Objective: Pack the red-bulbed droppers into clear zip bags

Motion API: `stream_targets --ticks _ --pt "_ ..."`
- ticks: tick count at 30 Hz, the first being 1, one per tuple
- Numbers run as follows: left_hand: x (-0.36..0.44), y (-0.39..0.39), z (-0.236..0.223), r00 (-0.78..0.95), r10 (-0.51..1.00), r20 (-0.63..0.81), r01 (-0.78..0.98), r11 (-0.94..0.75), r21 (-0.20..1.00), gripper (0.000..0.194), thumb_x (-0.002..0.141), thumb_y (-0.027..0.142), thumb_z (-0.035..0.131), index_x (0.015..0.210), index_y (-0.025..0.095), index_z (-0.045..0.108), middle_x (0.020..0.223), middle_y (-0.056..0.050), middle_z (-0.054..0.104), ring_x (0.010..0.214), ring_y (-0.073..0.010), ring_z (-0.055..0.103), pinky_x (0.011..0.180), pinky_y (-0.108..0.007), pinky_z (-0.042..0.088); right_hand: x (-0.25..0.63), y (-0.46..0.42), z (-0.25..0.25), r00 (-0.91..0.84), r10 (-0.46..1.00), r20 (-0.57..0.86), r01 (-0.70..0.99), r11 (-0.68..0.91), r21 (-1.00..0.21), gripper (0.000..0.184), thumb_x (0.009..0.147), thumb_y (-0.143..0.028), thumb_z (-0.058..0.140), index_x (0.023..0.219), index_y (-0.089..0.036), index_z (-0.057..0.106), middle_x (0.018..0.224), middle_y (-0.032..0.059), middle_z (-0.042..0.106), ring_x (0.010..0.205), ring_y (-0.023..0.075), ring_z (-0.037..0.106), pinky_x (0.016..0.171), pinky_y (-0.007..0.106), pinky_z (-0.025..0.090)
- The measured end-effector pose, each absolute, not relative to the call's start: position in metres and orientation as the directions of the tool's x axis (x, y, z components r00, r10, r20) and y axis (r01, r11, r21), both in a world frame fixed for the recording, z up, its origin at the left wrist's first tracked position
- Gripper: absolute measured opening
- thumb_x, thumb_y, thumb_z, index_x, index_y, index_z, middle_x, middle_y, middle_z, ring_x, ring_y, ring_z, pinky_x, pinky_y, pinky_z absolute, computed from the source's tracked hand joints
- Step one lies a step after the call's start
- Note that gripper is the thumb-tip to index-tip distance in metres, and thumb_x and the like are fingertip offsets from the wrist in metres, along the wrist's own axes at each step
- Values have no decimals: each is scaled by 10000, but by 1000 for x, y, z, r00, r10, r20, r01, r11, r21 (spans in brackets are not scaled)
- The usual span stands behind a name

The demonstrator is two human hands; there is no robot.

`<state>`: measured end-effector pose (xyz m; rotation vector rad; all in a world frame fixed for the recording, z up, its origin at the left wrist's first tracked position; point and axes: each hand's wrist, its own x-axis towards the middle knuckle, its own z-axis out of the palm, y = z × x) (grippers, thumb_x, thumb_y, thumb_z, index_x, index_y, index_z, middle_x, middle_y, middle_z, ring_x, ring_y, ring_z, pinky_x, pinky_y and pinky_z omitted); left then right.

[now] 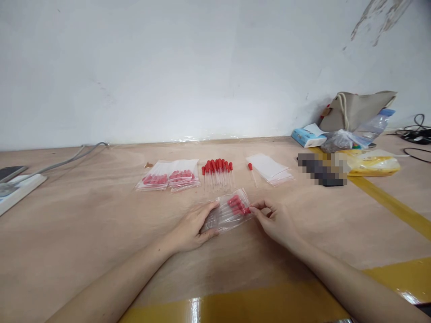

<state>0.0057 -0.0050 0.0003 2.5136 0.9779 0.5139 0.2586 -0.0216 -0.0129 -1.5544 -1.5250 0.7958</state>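
head view: left grip (192, 228) holds the left end of a clear bag (220, 220), fingers along the far edge, thumb at the near edge, spread across the film between them. right grip (276, 220) meets it from the other end: thumb and index finger pinching a red bulb (247, 210) at the bag's right end; cannot tell whether some film is caught in the pinch too. bag lies between the two grips, slightly tilted, with more red bulbs grouped inside, close to the right grip's fingertips, and pale stems running toward the left grip.

beyond the left grip, farther from the person: two piles of filled bags (183, 176), side by side, red showing through. beyond the gap between the grips: a cluster of red-topped droppers (218, 167), bulbs pointing away. beyond the right grip: one single dropper (250, 167), just beside a stack of flat bags (268, 168).

well right of the right grip on the worktop (161, 278): a pixelated dark object (319, 168), a yellow packet (373, 165), a blue packet (307, 137). well left of the left grip: a white strip (22, 193) and grey cable (72, 158).
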Motion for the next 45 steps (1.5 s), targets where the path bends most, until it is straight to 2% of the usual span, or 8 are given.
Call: stream_targets --ticks 6,9,19,25,29,34,40,45 --pt "6 -6 0 691 691 210 545 -690 477 562 838 306 522 1326 206 261 1326 -103 405 1200 -245 395 987 -432 343 264 -21 -6 -134 971 197 454 236 -859 183 814 -391 473 820 -218 534 731 15 637 666 146 584 592 248 429" --pt "6 -6 1 696 687 209 546 -695 468 569 836 316 528 1330 202 269 1327 -103 403 1204 -242 387 992 -423 339 270 -20 -4 -224 963 151 498 246 -832 154 825 -360 458 821 -221 523 702 1 628 628 137 563 583 253 419" --pt "4 -4 1 743 643 188 536 -739 408 474 870 329 474 1317 236 347 1366 -70 367 1260 -223 324 1031 -432 291 265 -16 -2 -188 961 -201 240 -154 -959 384 681 -411 615 972 -185 507 875 42 649 401 56 462 296 181 327" --pt "3 -3 2 752 643 148 552 -736 392 477 873 360 467 1324 257 347 1391 -59 332 1280 -219 294 1041 -434 273 267 -11 0 -20 981 -192 236 -182 -955 425 650 -387 662 979 -176 493 907 48 620 354 26 438 284 175 308" --pt "4 -4 4 785 604 138 503 -752 427 477 863 313 490 1319 268 357 1389 -47 337 1277 -211 304 1049 -424 263 266 -5 2 -45 958 -282 215 -267 -940 460 637 -395 678 1001 -169 509 632 -29 590 314 36 398 272 165 267" --pt "5 -6 5 800 580 154 449 -749 488 502 854 279 504 1327 275 338 1389 -37 337 1277 -209 305 1051 -408 269 264 -4 1 -229 912 -340 212 -294 -932 308 644 -411 670 774 -141 598 414 -80 463 292 15 291 280 146 186" --pt "4 -7 4 718 668 196 509 -696 507 595 850 320 512 1367 248 228 1393 -58 321 1274 -221 299 1038 -411 291 283 -5 15 -339 896 -287 -41 -319 -947 204 693 -311 655 821 -155 625 619 -1 639 459 85 555 424 184 439" --pt "4 -6 1 729 664 167 524 -698 488 548 859 328 488 1350 250 258 1350 -52 385 1246 -214 339 1028 -391 308 312 22 33 -81 979 -189 -314 -205 -927 95 746 -182 577 821 -147 622 712 52 684 606 146 647 580 254 545"
